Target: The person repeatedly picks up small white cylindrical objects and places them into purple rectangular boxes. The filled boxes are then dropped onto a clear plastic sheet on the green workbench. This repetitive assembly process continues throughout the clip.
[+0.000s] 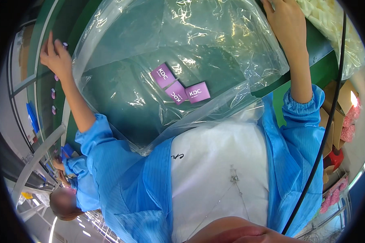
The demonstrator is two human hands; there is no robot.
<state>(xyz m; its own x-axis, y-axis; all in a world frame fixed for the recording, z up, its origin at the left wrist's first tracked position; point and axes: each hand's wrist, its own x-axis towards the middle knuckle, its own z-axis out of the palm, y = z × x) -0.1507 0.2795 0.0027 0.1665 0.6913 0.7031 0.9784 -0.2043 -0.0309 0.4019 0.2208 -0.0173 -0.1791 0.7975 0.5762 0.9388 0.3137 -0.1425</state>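
Note:
Across the green work surface lies a large clear plastic bag (215,56). Three small purple boxes (163,75) with white print rest together at its middle, their edges touching or nearly so. My left hand (57,60) reaches out over the green strip at the far left, fingers apart and holding nothing I can see. Beside it, small purple-and-white pieces (53,93) are spaced in a line along that strip. At the top right, my right hand (286,18) is by the bag's right side; the picture's edge cuts off its fingertips, so its grip is hidden.
Translucent pale-yellow bagging (326,28) is heaped at the upper right. A black cable (331,109) crosses the right side. Cardboard boxes (346,97) and pink filler (348,127) stand there too. A co-worker in a blue sleeve (83,174) is at the lower left, by a pale metal rail (40,152).

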